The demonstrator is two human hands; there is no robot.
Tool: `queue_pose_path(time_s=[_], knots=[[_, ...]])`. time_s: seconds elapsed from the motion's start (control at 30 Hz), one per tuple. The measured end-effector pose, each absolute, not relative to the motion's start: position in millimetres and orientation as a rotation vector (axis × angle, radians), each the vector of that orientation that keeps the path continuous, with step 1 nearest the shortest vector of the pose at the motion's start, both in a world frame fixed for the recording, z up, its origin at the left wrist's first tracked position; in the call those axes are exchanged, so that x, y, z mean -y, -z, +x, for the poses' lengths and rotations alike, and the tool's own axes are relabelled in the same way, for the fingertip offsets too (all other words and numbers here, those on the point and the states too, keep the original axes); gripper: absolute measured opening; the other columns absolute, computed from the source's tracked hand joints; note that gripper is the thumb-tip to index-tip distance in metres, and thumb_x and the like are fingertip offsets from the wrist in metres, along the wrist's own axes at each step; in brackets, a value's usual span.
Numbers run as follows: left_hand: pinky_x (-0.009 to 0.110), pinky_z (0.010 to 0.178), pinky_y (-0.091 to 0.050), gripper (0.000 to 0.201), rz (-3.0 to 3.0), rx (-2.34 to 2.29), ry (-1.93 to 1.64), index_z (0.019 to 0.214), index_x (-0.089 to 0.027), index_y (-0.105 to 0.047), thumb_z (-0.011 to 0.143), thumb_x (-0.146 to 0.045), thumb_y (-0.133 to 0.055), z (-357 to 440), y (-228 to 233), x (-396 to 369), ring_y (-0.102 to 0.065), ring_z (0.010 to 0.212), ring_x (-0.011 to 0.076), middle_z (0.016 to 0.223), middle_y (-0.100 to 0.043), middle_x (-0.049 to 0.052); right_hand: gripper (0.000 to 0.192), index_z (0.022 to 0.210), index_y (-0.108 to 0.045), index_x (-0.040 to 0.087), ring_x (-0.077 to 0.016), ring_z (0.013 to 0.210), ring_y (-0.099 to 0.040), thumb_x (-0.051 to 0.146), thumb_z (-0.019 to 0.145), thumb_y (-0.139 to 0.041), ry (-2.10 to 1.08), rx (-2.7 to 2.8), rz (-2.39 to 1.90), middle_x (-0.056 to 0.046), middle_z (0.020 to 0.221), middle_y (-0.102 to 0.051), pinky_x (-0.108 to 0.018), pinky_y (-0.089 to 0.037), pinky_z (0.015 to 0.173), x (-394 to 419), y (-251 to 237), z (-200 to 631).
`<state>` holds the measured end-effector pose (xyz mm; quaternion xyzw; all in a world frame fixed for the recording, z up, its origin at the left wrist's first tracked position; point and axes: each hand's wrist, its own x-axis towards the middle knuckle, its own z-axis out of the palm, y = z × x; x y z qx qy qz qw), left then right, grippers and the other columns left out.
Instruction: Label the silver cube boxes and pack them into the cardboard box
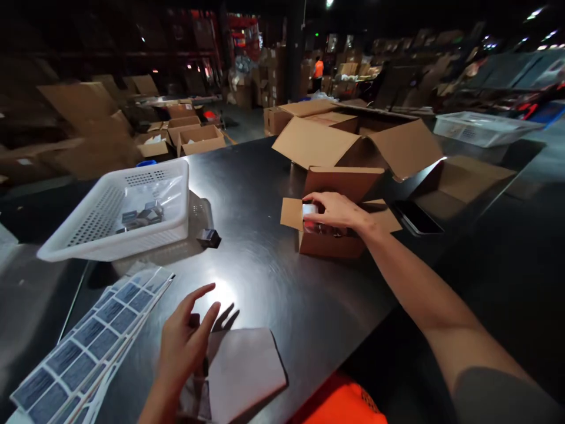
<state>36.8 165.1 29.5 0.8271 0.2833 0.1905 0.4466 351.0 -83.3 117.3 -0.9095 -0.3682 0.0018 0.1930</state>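
Note:
My right hand [338,211] reaches into a small open cardboard carton [331,244]. Its fingers curl round a small box [310,209] with a pale top, and other shiny packed items lie beneath, partly hidden. My left hand [188,335] hovers over the metal table, thumb and forefinger apart and holding nothing. Below it rests a whitish sheet or pad [247,371], with part of a label sheet [203,397] beside it. A small dark box [209,238] sits alone on the tabletop, ahead of my left hand.
On the left, a white plastic basket [145,244] holds several small boxes in clear plastic. Printed label sheets [101,335] lie in front of it. Behind the carton stands a large open box [318,141]; a phone [417,217] lies to the right. Another white basket [485,128] is farther back.

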Motion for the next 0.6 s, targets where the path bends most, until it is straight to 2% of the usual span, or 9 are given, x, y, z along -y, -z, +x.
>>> queue_pose_path(time_s=[0.1,0.27,0.37,0.47,0.53,0.6], knots=[[0.027,0.043,-0.032,0.059,2.038,-0.709,-0.470,0.119,-0.021,-0.071,0.083,-0.067,-0.062,37.6,-29.8,-167.5,-0.039,0.035,0.0138,0.044,-0.043,-0.009,0.052,0.133,-0.066,0.021,-0.0241,0.094,-0.073,0.045,0.087,-0.070,-0.048,1.050,-2.507,-0.008,0.108,-0.078,-0.034,-0.055,0.087,91.6,-115.0,357.3],[0.027,0.045,-0.034,0.054,2.006,-0.722,-0.479,0.113,-0.024,-0.074,0.081,-0.066,-0.064,38.5,-30.1,-164.7,-0.041,0.035,0.0130,0.046,-0.048,-0.008,0.049,0.138,-0.062,0.020,-0.0241,0.110,-0.071,0.046,0.096,-0.059,-0.028,1.063,-2.462,-0.009,0.125,-0.074,-0.033,-0.056,0.094,102.5,-107.0,362.8],[0.027,0.043,-0.032,0.054,2.005,-0.723,-0.483,0.112,-0.025,-0.074,0.081,-0.068,-0.063,38.3,-28.8,-163.6,-0.041,0.033,0.0142,0.044,-0.046,-0.009,0.043,0.135,-0.065,0.022,-0.0234,0.106,-0.072,0.044,0.099,-0.056,-0.070,1.119,-2.478,-0.007,0.124,-0.075,-0.035,-0.057,0.093,102.0,-103.2,362.7],[0.027,0.044,-0.034,0.054,2.035,-0.692,-0.493,0.112,-0.025,-0.075,0.081,-0.067,-0.063,39.1,-23.5,-167.7,-0.042,0.034,0.0146,0.041,-0.043,-0.009,0.036,0.126,-0.073,0.024,-0.0237,0.111,-0.070,0.041,0.099,-0.055,-0.056,1.186,-2.512,-0.007,0.123,-0.074,-0.035,-0.055,0.098,98.8,-103.4,362.8],[0.027,0.046,-0.038,0.052,2.060,-0.682,-0.497,0.112,-0.024,-0.074,0.083,-0.066,-0.061,40.1,-19.3,-171.9,-0.044,0.036,0.0136,0.046,-0.052,-0.007,0.031,0.116,-0.077,0.024,-0.0253,0.117,-0.067,0.038,0.097,-0.057,-0.008,1.206,-2.536,-0.008,0.124,-0.072,-0.038,-0.052,0.104,96.7,-106.3,358.5],[0.028,0.048,-0.042,0.047,2.082,-0.694,-0.514,0.112,-0.024,-0.073,0.088,-0.061,-0.058,40.1,-17.2,-174.3,-0.047,0.038,0.0121,0.060,-0.066,-0.003,0.030,0.113,-0.077,0.023,-0.0309,0.124,-0.061,0.036,0.097,-0.057,0.066,1.181,-2.554,-0.011,0.130,-0.068,-0.048,-0.047,0.110,91.6,-108.7,343.9]])
